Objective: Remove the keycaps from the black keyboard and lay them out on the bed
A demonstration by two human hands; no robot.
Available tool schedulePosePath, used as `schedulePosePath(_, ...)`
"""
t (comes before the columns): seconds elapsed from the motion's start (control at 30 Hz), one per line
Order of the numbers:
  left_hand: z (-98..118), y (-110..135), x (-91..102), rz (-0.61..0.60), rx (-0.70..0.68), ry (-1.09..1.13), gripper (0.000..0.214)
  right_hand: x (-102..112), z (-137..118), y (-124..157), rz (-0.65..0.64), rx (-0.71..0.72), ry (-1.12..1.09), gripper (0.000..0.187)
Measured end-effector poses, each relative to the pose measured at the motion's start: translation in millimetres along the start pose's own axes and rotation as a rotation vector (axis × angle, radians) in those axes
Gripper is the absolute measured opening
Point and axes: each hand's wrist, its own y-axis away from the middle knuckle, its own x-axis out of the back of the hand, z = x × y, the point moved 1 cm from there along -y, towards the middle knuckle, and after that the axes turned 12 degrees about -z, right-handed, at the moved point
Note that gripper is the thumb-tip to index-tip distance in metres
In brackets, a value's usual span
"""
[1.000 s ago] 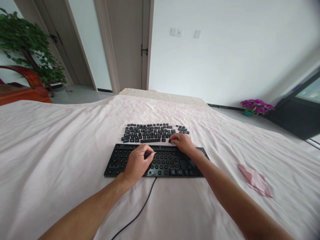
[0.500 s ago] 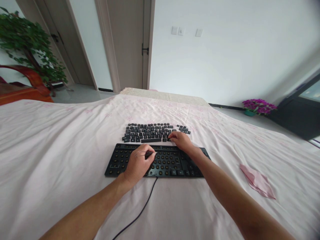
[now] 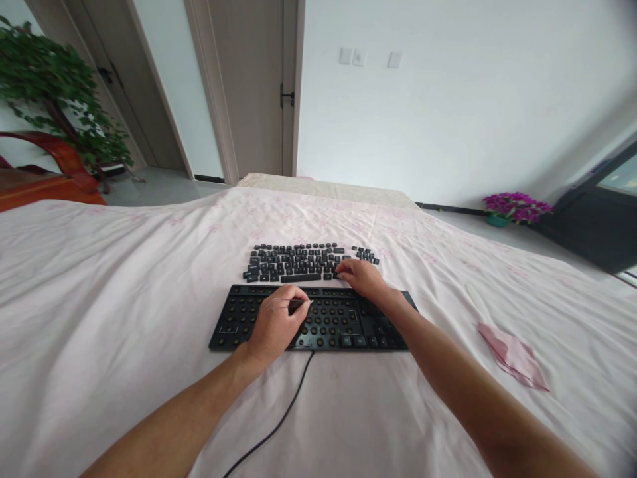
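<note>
A black keyboard base (image 3: 239, 322) with most keycaps removed lies on a pale pink bedsheet (image 3: 124, 279). Behind it, loose black keycaps (image 3: 293, 261) are laid out in rows. My left hand (image 3: 276, 325) rests on the keyboard, fingers closed on a small thin tool with a dark part and a pale tip. My right hand (image 3: 361, 277) reaches past the keyboard's far edge, fingertips pinched at a keycap at the right end of the loose rows. A few keycaps stay fitted at the keyboard's lower right.
The keyboard's black cable (image 3: 279, 421) runs toward me over the sheet. A folded pink cloth (image 3: 512, 355) lies to the right. A green plant (image 3: 54, 79), a red-brown wooden chair (image 3: 54, 176), doors and purple flowers (image 3: 515, 207) stand beyond the bed.
Both hands stay nearly where they were. The view has shifted slightly; my right fingertips remain at the loose keycaps.
</note>
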Motion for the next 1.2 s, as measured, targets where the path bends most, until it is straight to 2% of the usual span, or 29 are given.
schedulePosePath(0.13, -0.7, -0.6, -0.4, -0.007, 0.003, -0.017, 0.007, 8.0, -12.6, 9.5, 0.109, -0.012, -0.008, 0.014)
schedulePosePath(0.23, 1.1, -1.1, -1.2, -0.026, -0.022, -0.063, 0.005, 17.2, -35.0, 27.1, 0.193, 0.088, -0.200, 0.015)
schedulePosePath(0.33, 8.7, -2.7, -1.9, -0.069, -0.036, -0.126, 0.008, 24.4, -67.5, 53.5, 0.083, 0.308, -0.413, 0.024)
schedulePosePath(0.43, 19.8, -5.1, -4.5, -0.139, -0.040, -0.178, 0.014, 25.1, -96.6, 77.8, 0.037, 0.465, -0.455, 0.044)
schedulePosePath(0.47, 23.3, -5.8, -6.2, -0.167, -0.062, -0.179, 0.014, 23.7, -103.1, 83.6, 0.063, 0.489, -0.432, 0.044)
schedulePosePath(0.53, 28.7, -6.7, -10.8, -0.209, -0.122, -0.167, 0.016, 19.4, -110.1, 91.8, 0.148, 0.465, -0.375, 0.028)
schedulePosePath(0.6, 30.7, -6.9, -15.8, -0.241, -0.167, -0.152, 0.021, 16.0, -109.7, 97.6, 0.211, 0.381, -0.362, 0.014)
schedulePosePath(0.7, 26.9, -4.8, -21.4, -0.344, -0.182, -0.103, 0.026, 18.0, -100.6, 109.2, 0.253, 0.267, -0.402, 0.017)
schedulePosePath(0.83, 16.8, 2.2, -24.3, -0.494, -0.130, 0.060, 0.051, 27.2, -86.3, 132.3, 0.266, 0.191, -0.405, 0.018)
schedulePosePath(1.0, 13.6, 7.8, -27.1, -0.503, -0.114, 0.079, 0.048, 22.7, -77.1, 150.9, 0.137, 0.160, -0.443, 0.020)
schedulePosePath(1.2, 15.7, 8.4, -29.4, -0.507, -0.155, 0.027, 0.040, 20.0, -76.5, 151.1, 0.094, 0.190, -0.391, 0.018)
